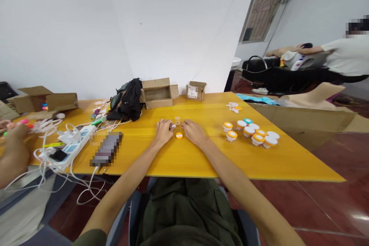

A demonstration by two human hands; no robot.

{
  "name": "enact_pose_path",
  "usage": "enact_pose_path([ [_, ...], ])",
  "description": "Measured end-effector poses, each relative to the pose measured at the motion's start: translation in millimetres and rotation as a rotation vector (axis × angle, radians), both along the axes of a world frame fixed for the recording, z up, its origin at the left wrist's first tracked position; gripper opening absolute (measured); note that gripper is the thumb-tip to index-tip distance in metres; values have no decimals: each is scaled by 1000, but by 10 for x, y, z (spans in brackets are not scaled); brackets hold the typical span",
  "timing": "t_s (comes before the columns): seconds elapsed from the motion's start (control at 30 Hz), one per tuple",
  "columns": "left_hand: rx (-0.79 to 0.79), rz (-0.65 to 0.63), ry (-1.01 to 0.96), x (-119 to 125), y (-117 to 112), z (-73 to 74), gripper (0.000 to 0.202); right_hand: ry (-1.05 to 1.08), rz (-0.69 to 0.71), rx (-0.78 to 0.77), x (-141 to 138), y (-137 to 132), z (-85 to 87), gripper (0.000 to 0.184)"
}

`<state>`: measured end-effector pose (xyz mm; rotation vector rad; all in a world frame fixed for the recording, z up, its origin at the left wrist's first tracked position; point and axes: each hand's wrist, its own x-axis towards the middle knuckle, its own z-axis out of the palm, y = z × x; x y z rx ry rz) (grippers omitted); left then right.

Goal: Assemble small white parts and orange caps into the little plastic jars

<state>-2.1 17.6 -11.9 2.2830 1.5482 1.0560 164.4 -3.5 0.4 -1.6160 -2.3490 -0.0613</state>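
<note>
My left hand (164, 130) has its fingers pinched on a small white piece (173, 126), too small to name. Just to its right stands a small clear plastic container (177, 122), hard to make out against the wood. An orange lid (179, 135) with a white centre lies on the table in front of it, between my hands. Curled fingers bring my right hand (193, 131) close to the container's right side; whether they touch it or hold anything is hidden.
Several small lidded jars (250, 130) stand to the right on the yellow table (184, 161). Small pieces (234, 107) lie behind them. Cardboard boxes (157, 94) and a black bag (127, 102) sit at the back. Leftward are a phone (107, 149), a power strip (76, 146) and a co-worker's arm (14, 150).
</note>
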Motion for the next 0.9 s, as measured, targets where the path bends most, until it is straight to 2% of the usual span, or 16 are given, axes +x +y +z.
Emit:
enact_pose_path([
  [0.33, 18, 16, 21, -1, -5, -19, 11, -119, 22, 16, -22, -15, 69, 35],
  [0.57, 8, -20, 80, -24, -92, 15, 28, -113, 16, 16, -5, -24, 65, 35],
  [0.7, -20, -91, 145, -52, -161, 71, 32, -108, -9, 22, 14, -31, 56, 34],
  [0.9, 4, -243, 208, -63, -223, 96, 23, -157, 26, 13, 4, -45, 103, 34],
])
